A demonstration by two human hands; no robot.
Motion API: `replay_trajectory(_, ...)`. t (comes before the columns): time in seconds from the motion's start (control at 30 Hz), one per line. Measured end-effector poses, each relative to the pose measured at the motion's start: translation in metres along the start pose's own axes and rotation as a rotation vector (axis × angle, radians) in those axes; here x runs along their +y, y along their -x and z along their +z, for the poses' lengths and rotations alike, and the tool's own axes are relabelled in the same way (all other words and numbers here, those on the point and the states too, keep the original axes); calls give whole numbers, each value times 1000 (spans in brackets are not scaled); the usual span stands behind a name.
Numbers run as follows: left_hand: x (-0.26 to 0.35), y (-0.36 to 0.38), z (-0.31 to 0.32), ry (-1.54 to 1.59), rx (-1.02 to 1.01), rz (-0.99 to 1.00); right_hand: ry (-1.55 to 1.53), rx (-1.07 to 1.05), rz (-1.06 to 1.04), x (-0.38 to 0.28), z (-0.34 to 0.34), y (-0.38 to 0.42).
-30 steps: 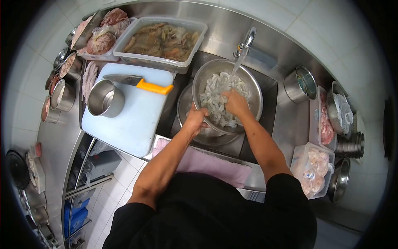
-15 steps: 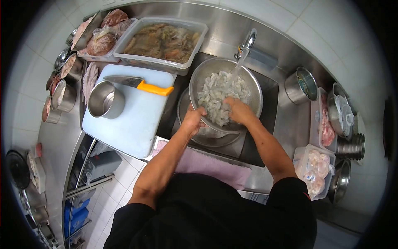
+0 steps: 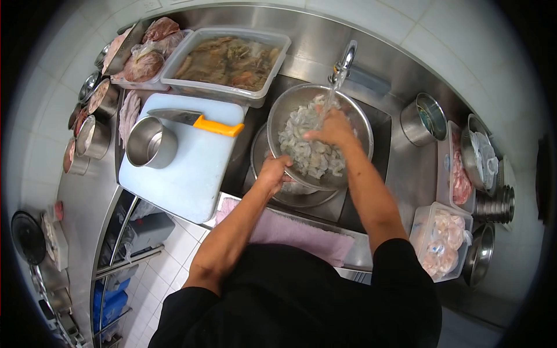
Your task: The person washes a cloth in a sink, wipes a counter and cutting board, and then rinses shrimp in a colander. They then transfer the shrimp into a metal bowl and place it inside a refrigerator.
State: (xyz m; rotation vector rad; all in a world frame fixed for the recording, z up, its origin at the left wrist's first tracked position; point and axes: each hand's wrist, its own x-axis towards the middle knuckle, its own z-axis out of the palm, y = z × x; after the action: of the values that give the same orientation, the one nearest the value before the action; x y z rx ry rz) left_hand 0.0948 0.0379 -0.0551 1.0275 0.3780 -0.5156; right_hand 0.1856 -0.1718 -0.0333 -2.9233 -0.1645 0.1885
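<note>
Two bare hands were busy over the sink [image 3: 400, 174] at the centre of the frame. The left hand [image 3: 275, 170] was clamped on the near rim of the colander [image 3: 355, 116], fingers curled over its edge, holding it tilted above a second steel bowl [image 3: 261, 152] that sat just beneath it. The right hand [image 3: 332, 129] lay in the colander on top of the shrimp [image 3: 307, 153], fingers loosely bent over the pale heap (whether it actually gripped any, I could not tell). Water ran from the tap [image 3: 343, 61] at the upper centre and fell right by that hand's knuckles.

Left of the sink lay a cutting board [image 3: 185, 168] with a small steel pot [image 3: 151, 142] standing on it and a cleaver [image 3: 200, 120] with an orange handle resting across its far edge. Behind the board, at the upper left, a clear tub [image 3: 226, 55] held unpeeled shrimp in brownish liquid, and beside it sat bagged meat [image 3: 142, 61]. A row of small steel cups [image 3: 87, 139] ran down the far left of the counter.

A pink cloth [image 3: 290, 232] hung over the sink's near edge, just in front of the person's black shirt. At the right of the frame stood a steel canister [image 3: 422, 119], and lower right a plastic box [image 3: 441, 240] of pale seafood.
</note>
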Motion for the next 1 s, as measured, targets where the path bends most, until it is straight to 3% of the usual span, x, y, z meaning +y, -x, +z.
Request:
replay_trajectory(0.1, 2, -8, 6, -53, -8, -11, 74, -12, -146, -45, -1, 35)
replay_trajectory(0.2, 9, -14, -6, -33, -16, -16, 120, -32, -506, -27, 24, 71)
replay_trajectory(0.3, 5, -7, -13, -3, -6, 0, 282, -196, -311, -1, -6, 81)
replay_trajectory(0.4, -5, -12, -4, -7, 8, -26, 101, 92, -128, 33, 21, 39)
replay_trajectory(0.5, -2, -2, 14, 9, -19, -29, -200, 28, -106, 9, 34, 26)
replay_trajectory(0.53, 0, -6, 13, 34, -26, -30, -116, 7, -286, 2, 33, 32)
replay_trajectory(0.63, 13, -14, -8, 41, -64, -53, 63, -183, -497, -7, 3, 73)
replay_trajectory(0.73, 6, -6, -17, -20, -31, -69, 298, -218, -297, 19, -5, 57)
replay_trajectory(0.83, -2, -2, -1, -28, 8, -57, 59, -63, -123, 3, 17, 24)
replay_trajectory(0.87, -3, -3, 5, -18, 15, -52, 117, -79, -106, -9, 23, 25)
replay_trajectory(0.97, -2, -16, -13, -17, 7, -6, -83, -258, -465, -10, 17, 33)
replay_trajectory(1.0, 3, -17, -19, -22, -14, -29, -86, -338, -393, -10, 2, 28)
